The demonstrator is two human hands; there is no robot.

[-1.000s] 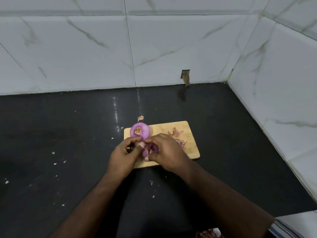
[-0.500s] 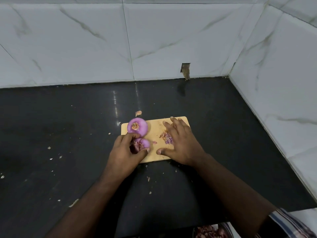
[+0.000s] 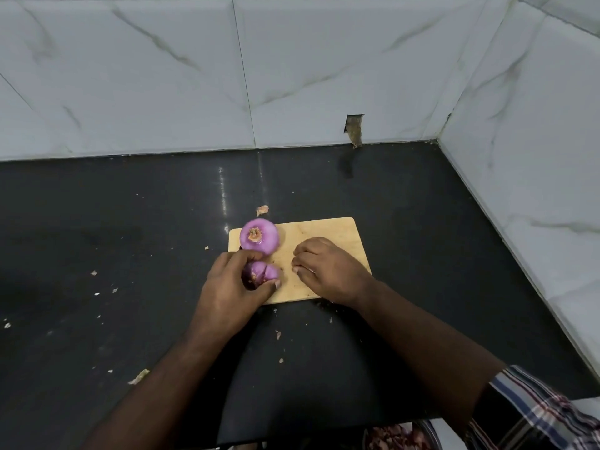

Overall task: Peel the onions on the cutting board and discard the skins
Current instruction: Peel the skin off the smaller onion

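Note:
A wooden cutting board lies on the black counter. A large peeled purple onion sits on its far left corner, root end up. Just in front of it, my left hand grips a smaller, partly peeled onion at the board's left edge. My right hand rests on the middle of the board with its fingers curled under, closed over the loose onion skins that lay there; the skins themselves are hidden beneath it.
A skin scrap lies on the counter just behind the board, and small flakes are scattered to the left and in front. A bowl of onion skins shows at the bottom edge. Tiled walls close the back and right.
My right hand left the small onion, spread flat over the skins on the board, then curled its fingers over them. My left hand keeps holding the small onion.

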